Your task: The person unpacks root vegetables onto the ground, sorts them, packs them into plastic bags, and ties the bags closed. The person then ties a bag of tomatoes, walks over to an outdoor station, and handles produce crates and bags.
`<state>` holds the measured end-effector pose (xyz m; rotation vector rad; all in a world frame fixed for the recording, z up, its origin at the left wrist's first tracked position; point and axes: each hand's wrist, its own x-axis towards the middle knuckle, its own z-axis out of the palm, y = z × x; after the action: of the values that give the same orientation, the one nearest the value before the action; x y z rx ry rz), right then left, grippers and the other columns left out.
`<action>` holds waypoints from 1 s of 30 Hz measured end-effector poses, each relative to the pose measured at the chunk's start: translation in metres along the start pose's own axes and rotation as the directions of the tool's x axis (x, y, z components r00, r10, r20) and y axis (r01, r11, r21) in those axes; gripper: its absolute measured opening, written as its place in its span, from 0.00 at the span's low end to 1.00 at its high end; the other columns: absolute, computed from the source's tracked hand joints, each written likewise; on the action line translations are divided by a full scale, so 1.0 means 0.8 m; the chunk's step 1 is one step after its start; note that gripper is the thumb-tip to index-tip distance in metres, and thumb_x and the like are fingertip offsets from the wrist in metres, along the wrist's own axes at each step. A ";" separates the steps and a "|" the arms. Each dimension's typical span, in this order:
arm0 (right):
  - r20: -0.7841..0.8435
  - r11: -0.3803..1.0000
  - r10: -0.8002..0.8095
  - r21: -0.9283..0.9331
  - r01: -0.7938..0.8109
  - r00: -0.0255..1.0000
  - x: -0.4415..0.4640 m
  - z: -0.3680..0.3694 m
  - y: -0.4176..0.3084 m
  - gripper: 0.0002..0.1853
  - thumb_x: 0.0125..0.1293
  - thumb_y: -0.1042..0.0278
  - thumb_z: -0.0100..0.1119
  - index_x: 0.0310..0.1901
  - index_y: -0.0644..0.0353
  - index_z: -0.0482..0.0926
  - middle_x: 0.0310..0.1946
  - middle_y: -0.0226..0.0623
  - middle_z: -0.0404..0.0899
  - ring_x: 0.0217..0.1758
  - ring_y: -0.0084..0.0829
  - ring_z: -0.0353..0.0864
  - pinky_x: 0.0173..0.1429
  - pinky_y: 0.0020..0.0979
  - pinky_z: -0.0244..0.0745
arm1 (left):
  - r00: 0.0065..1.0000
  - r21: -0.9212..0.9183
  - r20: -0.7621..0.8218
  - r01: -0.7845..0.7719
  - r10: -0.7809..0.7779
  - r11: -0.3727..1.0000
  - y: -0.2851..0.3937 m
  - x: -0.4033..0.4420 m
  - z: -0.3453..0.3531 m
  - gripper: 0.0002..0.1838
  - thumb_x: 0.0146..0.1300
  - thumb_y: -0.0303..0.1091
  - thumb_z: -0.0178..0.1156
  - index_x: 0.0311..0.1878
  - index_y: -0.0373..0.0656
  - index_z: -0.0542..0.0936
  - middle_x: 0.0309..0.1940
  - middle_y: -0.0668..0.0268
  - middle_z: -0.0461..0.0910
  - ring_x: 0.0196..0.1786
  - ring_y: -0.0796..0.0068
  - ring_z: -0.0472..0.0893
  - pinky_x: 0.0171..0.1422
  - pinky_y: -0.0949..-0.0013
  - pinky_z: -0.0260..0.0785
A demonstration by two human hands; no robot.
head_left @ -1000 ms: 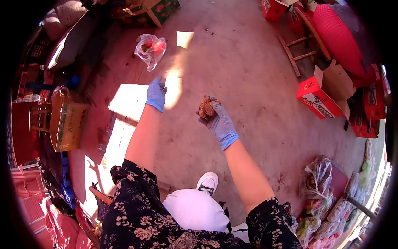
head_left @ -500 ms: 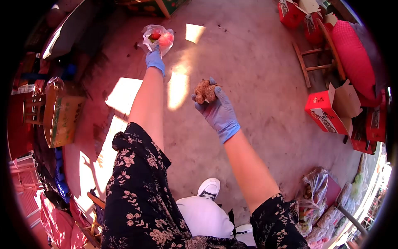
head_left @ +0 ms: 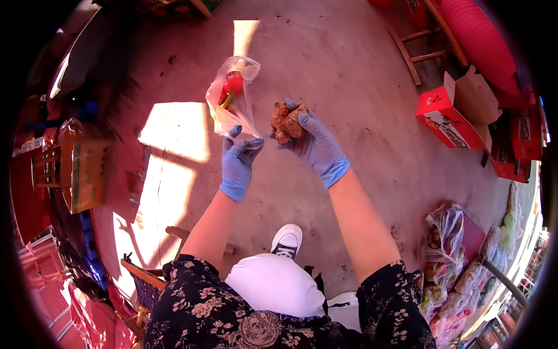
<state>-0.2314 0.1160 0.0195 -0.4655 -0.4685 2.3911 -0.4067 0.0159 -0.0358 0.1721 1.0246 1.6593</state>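
Pinkish concrete floor [head_left: 354,75], sunlit in patches. Thin translucent plastic bag [head_left: 222,120], near edge pinched in the fingertips of the blue-gloved left hand [head_left: 239,163]; could tear or gape under a one-sided pull. Blue-gloved right hand [head_left: 318,145], curled around a knobbly brown lump [head_left: 285,123] just beside the bag; could lose hold, given the uneven surface. Glossy red round item [head_left: 234,82] and slender green item [head_left: 227,99], inside the bag; apt to roll out if tilted mouth-down.

Red box [head_left: 435,110] on right, flaps open, more red packaging [head_left: 528,131] just beside it. Wooden frame [head_left: 405,56] farther off, chair or stool maybe, big pink bundle [head_left: 485,43] next to it. Cardboard box [head_left: 90,174] way left, stuffed plastic bag [head_left: 444,235] lower right.
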 end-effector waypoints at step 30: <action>-0.639 0.397 -0.549 -0.766 -0.505 0.538 -0.523 -0.227 -0.193 0.22 0.58 0.57 0.57 0.47 0.65 0.69 0.37 0.43 0.75 0.36 0.29 0.77 0.37 0.31 0.77 | 0.437 0.914 0.273 0.161 -0.857 0.373 -0.214 -0.218 0.307 0.17 0.61 0.28 0.47 0.55 0.40 0.70 0.30 0.63 0.79 0.39 0.72 0.80 0.53 0.67 0.71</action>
<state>0.2340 -0.0080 0.0162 -2.0263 -1.2958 1.2001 -0.0751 -0.0021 0.0629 0.9138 0.9159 0.2078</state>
